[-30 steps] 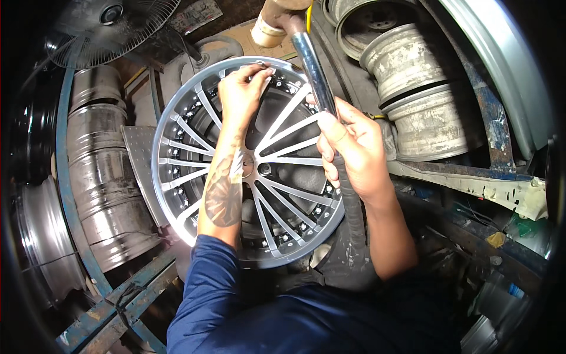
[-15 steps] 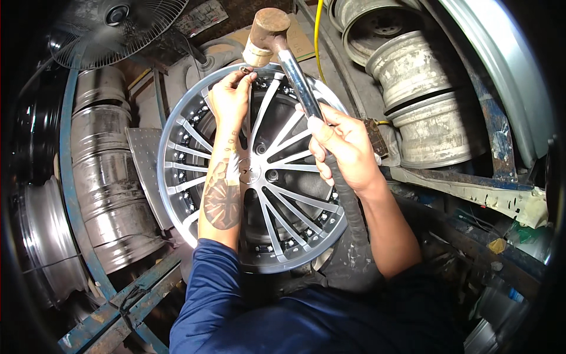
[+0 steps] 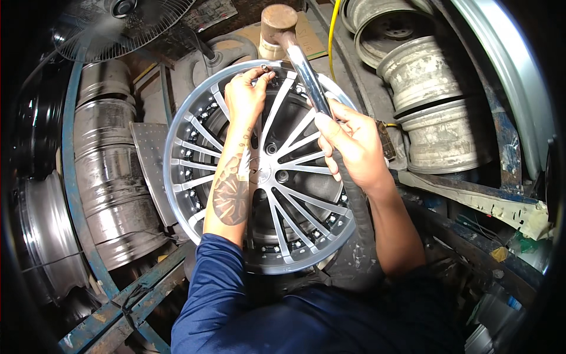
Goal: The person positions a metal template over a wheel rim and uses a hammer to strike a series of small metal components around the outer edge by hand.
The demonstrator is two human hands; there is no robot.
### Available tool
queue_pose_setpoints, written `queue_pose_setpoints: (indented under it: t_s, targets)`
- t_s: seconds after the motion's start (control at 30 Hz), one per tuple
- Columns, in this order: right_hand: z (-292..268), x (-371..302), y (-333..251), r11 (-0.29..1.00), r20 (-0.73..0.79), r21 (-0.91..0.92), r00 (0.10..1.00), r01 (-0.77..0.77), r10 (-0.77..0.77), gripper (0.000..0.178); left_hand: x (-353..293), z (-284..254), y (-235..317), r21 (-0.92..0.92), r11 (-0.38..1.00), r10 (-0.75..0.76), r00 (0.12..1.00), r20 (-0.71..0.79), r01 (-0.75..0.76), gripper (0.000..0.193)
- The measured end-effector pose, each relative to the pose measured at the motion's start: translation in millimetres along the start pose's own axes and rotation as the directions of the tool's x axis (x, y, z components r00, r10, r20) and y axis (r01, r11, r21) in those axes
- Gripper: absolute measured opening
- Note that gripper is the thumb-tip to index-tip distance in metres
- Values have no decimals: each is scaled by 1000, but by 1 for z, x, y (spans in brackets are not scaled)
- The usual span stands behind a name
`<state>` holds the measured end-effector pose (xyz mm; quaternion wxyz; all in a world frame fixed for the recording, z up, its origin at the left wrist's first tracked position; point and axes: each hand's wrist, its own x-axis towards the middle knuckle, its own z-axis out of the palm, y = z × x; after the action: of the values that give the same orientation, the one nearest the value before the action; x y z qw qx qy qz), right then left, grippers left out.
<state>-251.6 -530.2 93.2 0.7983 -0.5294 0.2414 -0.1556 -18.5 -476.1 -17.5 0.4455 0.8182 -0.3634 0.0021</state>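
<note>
A silver and dark multi-spoke alloy wheel point(image 3: 265, 171) lies face up before me, with small bolts ringing its inner rim. My left hand point(image 3: 243, 100) is at its far edge, thumb and fingers pinching a small metal piece point(image 3: 265, 68) that looks like a bolt or short punch; its exact kind is unclear. In my right hand point(image 3: 352, 141) is a mallet point(image 3: 306, 74), gripped around the handle. Its brown, worn head point(image 3: 279, 22) hangs just beyond and above my left fingertips, apart from them. My left forearm crosses over the wheel's spokes and hub.
Stacked steel rims point(image 3: 115, 171) stand behind a blue metal frame point(image 3: 73, 171) at left. More worn rims point(image 3: 439, 112) are piled at right. A fan point(image 3: 127, 29) is at the upper left, and a yellow cable point(image 3: 332, 41) hangs beyond the wheel.
The whole view has shifted slightly, so the wheel sits further right. My left hand has moved a little to the right along the rim; the mallet stays raised near it.
</note>
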Motion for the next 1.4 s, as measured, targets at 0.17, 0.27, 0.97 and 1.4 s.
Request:
queue_pose_setpoints:
  t_s: [0.17,0.27,0.97,1.4]
  targets:
    - [11,-3,-10,986,3,17,986,166,-166,27,2,5,-7,35,999,24,1000,-13,-24,28]
    - [14,2,-7,999,13,-7,999,35,-35,27,1,6,-8,5,1000,30,999,-14,-30,29]
    - [8,8,8,997,85,75,996,8,-14,22,9,-47,-15,-258,957,-151,986,-65,130,19]
    - [13,16,19,1000,134,5,991,-19,18,36,8,-40,-24,-86,990,-115,991,-74,108,23]
